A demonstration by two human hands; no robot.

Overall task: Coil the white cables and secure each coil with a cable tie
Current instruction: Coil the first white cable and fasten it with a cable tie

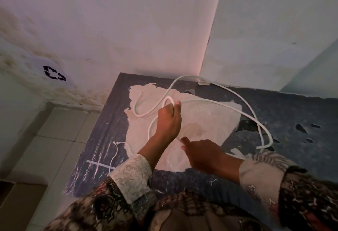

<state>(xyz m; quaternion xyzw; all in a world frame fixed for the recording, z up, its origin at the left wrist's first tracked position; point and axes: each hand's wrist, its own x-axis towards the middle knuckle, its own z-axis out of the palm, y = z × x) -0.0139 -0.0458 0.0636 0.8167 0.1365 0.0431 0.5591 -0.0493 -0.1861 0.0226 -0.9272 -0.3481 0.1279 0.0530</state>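
A thick white cable (pixel 245 103) sprawls in loose curves over a worn dark tabletop (pixel 285 110) with a pale bare patch. My left hand (pixel 169 121) is raised over the patch and grips a small loop of that cable at its fingertips. My right hand (pixel 203 153) is lower and nearer, pinching another stretch of the same cable between thumb and fingers. One cut end of the cable (pixel 257 147) lies at the right. A thin white cable with a small plug (pixel 115 150) lies at the left, beside a white cable tie (pixel 99 164) flat on the table.
The table stands in a corner, with white walls (pixel 146 29) behind and to the right. A tiled floor (pixel 54 139) lies to the left, and a cardboard box corner (pixel 18 203) sits at the lower left. My patterned sleeves fill the bottom of the view.
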